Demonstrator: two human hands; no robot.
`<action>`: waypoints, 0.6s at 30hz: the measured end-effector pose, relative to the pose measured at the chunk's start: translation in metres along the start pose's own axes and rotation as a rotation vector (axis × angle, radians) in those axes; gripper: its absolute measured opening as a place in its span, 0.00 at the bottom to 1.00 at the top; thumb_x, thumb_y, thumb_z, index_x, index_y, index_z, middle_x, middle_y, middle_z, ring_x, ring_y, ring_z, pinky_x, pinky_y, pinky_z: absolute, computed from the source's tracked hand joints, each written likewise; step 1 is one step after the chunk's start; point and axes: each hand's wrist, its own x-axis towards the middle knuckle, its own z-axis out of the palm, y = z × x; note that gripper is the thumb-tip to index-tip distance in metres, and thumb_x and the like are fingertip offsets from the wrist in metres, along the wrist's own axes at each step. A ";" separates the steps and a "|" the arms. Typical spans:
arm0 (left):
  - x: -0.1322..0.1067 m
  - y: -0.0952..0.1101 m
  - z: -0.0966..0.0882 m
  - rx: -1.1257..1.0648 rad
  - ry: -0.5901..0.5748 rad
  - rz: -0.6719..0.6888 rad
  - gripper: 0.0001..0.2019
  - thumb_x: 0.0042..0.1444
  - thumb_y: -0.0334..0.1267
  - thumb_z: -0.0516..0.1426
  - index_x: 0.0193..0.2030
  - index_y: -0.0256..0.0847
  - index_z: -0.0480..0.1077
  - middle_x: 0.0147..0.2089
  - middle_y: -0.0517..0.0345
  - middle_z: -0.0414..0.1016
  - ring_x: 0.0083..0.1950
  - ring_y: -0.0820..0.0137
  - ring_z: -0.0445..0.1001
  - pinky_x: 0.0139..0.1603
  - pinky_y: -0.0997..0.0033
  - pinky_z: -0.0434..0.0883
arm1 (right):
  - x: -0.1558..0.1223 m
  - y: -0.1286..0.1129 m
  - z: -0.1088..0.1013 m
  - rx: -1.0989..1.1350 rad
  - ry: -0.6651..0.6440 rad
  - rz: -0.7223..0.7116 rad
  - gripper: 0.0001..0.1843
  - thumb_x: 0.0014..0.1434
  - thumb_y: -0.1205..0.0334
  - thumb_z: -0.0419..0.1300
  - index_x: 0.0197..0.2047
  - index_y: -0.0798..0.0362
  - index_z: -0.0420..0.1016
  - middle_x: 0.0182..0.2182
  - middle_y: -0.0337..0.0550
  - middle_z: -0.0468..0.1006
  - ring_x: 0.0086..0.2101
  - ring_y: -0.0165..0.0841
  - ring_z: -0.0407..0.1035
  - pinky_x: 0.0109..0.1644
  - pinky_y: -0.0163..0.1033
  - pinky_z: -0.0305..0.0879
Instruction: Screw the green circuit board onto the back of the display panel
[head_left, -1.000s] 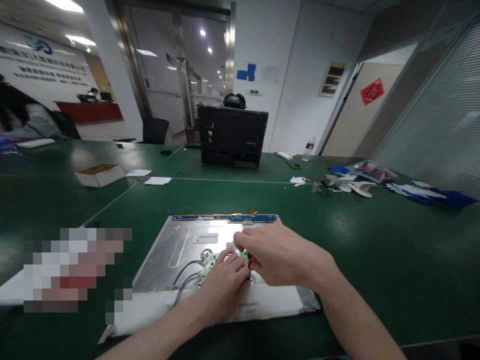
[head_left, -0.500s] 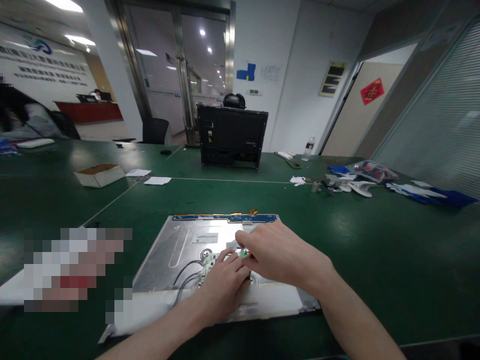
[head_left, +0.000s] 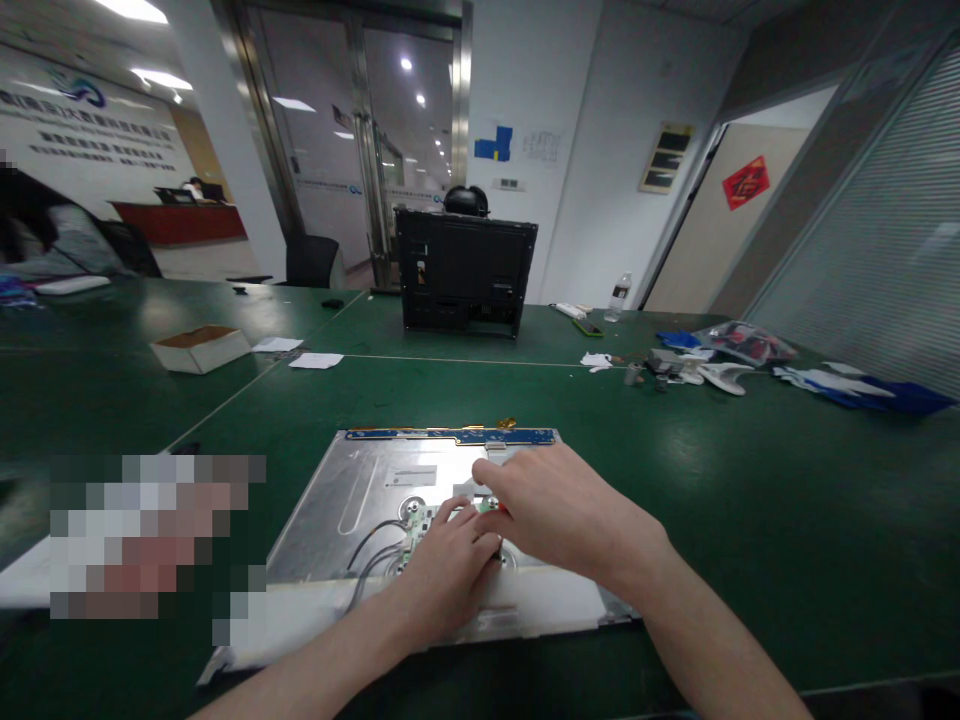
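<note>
So the panel point(head_left: 322, 520) is lying flat on the green table point(head_left: 750, 560) right in front of the person, with a small board point(head_left: 420, 520) around its middle, partly covered by the hands. The left hand point(head_left: 454, 565) has its fingers bent over the board, though I honestly can't tell if it's pinching anything, while the right hand point(head_left: 559, 505) is right up beside it, curled tight around some red thing point(head_left: 503, 508) that's mostly hidden. Further back there's a black housing point(head_left: 465, 270) standing up, an open box point(head_left: 201, 352) off to the left and a bottle point(head_left: 619, 297).
</note>
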 end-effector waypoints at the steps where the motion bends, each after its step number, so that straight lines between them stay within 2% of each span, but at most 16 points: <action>1: 0.000 0.000 0.000 0.000 -0.005 0.001 0.07 0.59 0.31 0.53 0.39 0.43 0.72 0.44 0.56 0.76 0.49 0.62 0.70 0.60 0.53 0.56 | 0.001 0.000 0.000 -0.012 0.002 0.027 0.07 0.58 0.62 0.56 0.40 0.52 0.71 0.30 0.45 0.79 0.29 0.38 0.72 0.27 0.37 0.54; 5: 0.000 0.000 0.000 0.019 -0.012 0.009 0.07 0.59 0.30 0.53 0.41 0.43 0.71 0.43 0.57 0.76 0.48 0.63 0.70 0.59 0.54 0.56 | 0.000 0.001 0.002 -0.035 0.011 0.037 0.06 0.59 0.62 0.55 0.39 0.53 0.71 0.30 0.45 0.79 0.29 0.38 0.72 0.26 0.37 0.54; 10: 0.000 0.000 -0.001 0.054 0.014 0.033 0.07 0.60 0.32 0.52 0.40 0.43 0.72 0.42 0.55 0.75 0.49 0.63 0.70 0.59 0.56 0.57 | -0.004 0.009 0.000 0.013 0.006 -0.148 0.07 0.58 0.65 0.56 0.42 0.53 0.67 0.34 0.43 0.78 0.31 0.36 0.71 0.28 0.36 0.54; 13: -0.001 0.000 0.000 0.054 0.018 0.035 0.08 0.60 0.32 0.52 0.41 0.43 0.72 0.42 0.55 0.75 0.49 0.62 0.70 0.58 0.56 0.58 | -0.005 0.011 -0.001 0.053 -0.025 -0.192 0.11 0.54 0.69 0.58 0.42 0.53 0.65 0.35 0.42 0.78 0.34 0.35 0.71 0.29 0.36 0.55; 15: -0.001 0.000 0.000 0.050 0.025 0.031 0.08 0.60 0.32 0.52 0.41 0.43 0.72 0.42 0.54 0.75 0.50 0.62 0.70 0.58 0.56 0.58 | -0.005 0.010 -0.001 0.062 -0.034 -0.169 0.12 0.54 0.68 0.58 0.42 0.53 0.66 0.35 0.43 0.78 0.34 0.36 0.71 0.30 0.36 0.56; 18: -0.001 0.000 0.001 0.039 0.028 0.033 0.08 0.60 0.31 0.52 0.40 0.42 0.72 0.44 0.55 0.75 0.49 0.63 0.70 0.59 0.55 0.57 | -0.006 0.005 0.001 0.040 -0.018 -0.049 0.10 0.58 0.65 0.57 0.44 0.53 0.66 0.34 0.45 0.78 0.34 0.37 0.72 0.29 0.37 0.57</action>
